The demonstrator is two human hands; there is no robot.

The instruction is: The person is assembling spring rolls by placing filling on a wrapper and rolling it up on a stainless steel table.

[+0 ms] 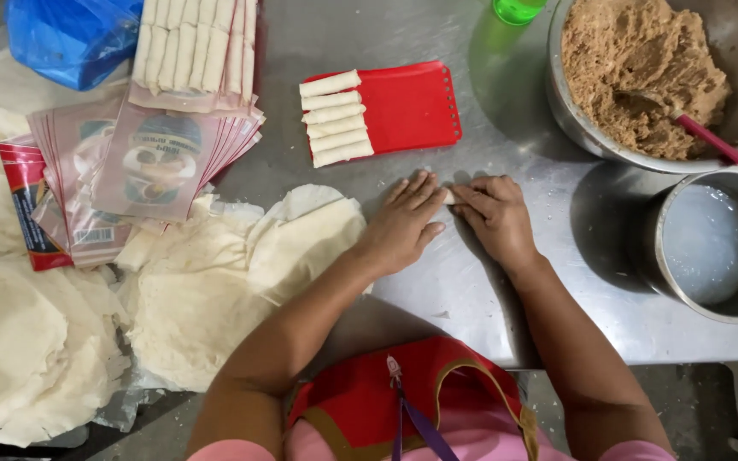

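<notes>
Steel counter [506, 282] carries everything. Stacks of thin round wrappers [215, 290] lie left, clear printed pouches [143, 166] fanned above them, mixing bowl [732, 85] of brown filling [634, 68] top right with a pink-handled spoon [715, 141] in it, pot of water [711, 248] below it. Red tray [412, 107] holds six finished rolls [335, 119].

Roll in hand [450, 197] lies on the bare counter, between both hands, just below the tray, mostly hidden.

Judged step: rolling it shut. Best done with even flat pressure across its length, ends kept tucked, tight enough so the filling doesn't squeeze out.

Left hand [403, 222]: palm down, fingers spread flat, fingertips on the roll, grip apart. Right hand [497, 218]: knuckles up, fingers curled, fingertips pinched on the roll's end.
</notes>
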